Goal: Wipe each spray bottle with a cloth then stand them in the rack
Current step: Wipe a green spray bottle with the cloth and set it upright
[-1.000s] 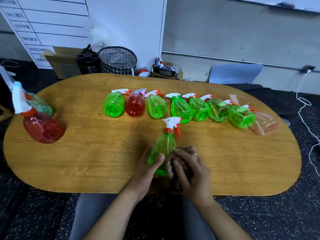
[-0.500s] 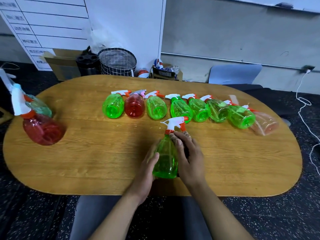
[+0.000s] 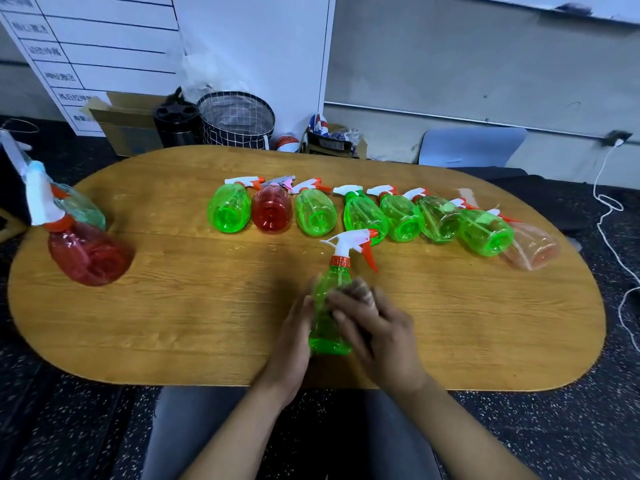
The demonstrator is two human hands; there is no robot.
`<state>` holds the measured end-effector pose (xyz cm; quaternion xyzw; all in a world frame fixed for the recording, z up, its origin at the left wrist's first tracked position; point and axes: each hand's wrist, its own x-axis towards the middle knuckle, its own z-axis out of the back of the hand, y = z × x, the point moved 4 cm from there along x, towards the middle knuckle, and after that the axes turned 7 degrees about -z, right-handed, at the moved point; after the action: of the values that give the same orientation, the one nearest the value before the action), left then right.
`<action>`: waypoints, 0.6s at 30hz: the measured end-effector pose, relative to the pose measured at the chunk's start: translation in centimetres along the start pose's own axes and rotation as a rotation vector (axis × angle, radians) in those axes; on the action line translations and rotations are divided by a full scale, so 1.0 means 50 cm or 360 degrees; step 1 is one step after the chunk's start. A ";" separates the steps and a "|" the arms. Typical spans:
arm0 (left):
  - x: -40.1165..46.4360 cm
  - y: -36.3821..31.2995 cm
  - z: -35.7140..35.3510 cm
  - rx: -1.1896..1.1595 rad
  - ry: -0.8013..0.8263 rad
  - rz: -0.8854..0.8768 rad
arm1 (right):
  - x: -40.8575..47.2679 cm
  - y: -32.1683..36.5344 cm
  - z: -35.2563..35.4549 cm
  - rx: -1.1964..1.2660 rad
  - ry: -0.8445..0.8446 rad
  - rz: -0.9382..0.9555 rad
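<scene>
Your left hand [image 3: 294,336] grips the upright green spray bottle [image 3: 329,320] on the tabletop [image 3: 194,317], fingers curled round it. Your right hand [image 3: 375,327] clamps a cloth [image 3: 360,289] against the bottle's right side.

Office-like workroom

A chart board [image 3: 104,46] is leaning on the wall behind the wooden table [image 3: 207,306], with storage boxes [image 3: 128,126] sitting beside it.
</scene>
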<state>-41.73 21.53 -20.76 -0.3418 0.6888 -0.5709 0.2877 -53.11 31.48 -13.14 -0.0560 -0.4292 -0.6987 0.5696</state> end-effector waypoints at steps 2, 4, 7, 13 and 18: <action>0.001 0.005 -0.005 -0.0006 0.0029 0.0004 | 0.049 -0.020 0.004 -0.0002 -0.0062 -0.0207; -0.001 -0.001 -0.004 0.0000 0.0054 -0.0005 | 0.071 -0.039 -0.017 -0.0031 0.0018 -0.0347; 0.001 -0.004 0.000 -0.0017 0.0062 -0.0004 | 0.043 -0.037 -0.037 -0.0001 0.0111 -0.0303; 0.002 -0.007 0.002 -0.0058 -0.0007 0.0033 | -0.041 -0.001 -0.026 -0.0160 0.0277 0.0288; -0.021 -0.015 -0.001 -0.0082 0.0055 0.0021 | 0.026 -0.004 -0.001 0.0188 0.0067 -0.0161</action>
<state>-41.00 22.32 -20.01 -0.3346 0.7104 -0.5568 0.2707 -53.69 30.47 -12.55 0.0143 -0.4599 -0.7011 0.5447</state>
